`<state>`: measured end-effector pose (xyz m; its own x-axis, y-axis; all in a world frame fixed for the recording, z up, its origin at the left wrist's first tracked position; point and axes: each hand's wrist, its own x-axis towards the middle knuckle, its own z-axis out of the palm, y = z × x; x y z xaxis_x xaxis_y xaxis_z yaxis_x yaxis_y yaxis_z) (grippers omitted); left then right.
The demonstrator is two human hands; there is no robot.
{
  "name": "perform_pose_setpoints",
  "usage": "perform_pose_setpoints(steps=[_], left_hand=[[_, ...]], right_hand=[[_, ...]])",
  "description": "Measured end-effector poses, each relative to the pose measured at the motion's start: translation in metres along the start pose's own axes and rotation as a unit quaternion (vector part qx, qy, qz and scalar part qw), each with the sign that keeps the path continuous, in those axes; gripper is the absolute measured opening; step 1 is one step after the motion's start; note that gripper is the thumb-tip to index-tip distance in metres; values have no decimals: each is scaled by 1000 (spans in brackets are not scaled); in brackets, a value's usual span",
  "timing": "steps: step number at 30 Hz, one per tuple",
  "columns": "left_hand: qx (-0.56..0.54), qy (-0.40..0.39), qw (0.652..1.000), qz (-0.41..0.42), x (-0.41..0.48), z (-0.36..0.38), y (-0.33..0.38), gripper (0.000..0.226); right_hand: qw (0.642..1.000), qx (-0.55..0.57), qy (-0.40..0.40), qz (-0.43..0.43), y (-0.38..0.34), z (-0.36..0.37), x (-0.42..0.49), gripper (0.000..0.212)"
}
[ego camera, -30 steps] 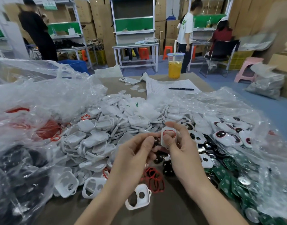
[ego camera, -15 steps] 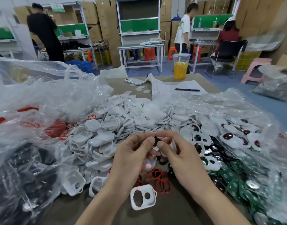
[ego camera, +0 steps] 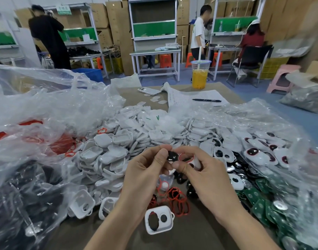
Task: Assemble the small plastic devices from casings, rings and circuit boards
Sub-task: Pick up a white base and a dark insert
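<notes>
At the left edge of the frame a clear bag slumps over red and black stock, and just right of it the heap of white casings spreads across the middle. Below the heap, centre frame, my left hand has thumb and forefinger pinched together on a small glossy black insert, holding it by its rim. Touching it on the right is the white casing, red-rimmed at its opening, which my right hand grips with fingers curled round its outer walls and thumb across the front. My thumbs cover the joint, so I cannot tell whether the insert is already seated or only resting against the opening. Both parts are featherlight and stiff; I judge the insert slick enough to squirt from a flat pinch, so edges are the place to hold, keeping prints off its face. The casing walls likely flex if squeezed, so I would hold at the corners. Beneath my hands loose red rings lie limp near a spare casing. At lower right, green circuit boards sit under plastic.
</notes>
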<state>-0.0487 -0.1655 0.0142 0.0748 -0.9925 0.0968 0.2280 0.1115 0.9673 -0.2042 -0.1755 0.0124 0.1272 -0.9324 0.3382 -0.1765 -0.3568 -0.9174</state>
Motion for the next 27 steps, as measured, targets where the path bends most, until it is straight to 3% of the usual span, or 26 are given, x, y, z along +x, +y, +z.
perform_pose_setpoints(steps=[12, 27], left_hand=[[32, -46, 998, 34, -5, 4, 5, 28], [107, 19, 989, 98, -12, 14, 6, 19]], right_hand=[[998, 35, 52, -21, 1, 1, 1, 18], [999, 32, 24, -3, -1, 4, -1, 19]])
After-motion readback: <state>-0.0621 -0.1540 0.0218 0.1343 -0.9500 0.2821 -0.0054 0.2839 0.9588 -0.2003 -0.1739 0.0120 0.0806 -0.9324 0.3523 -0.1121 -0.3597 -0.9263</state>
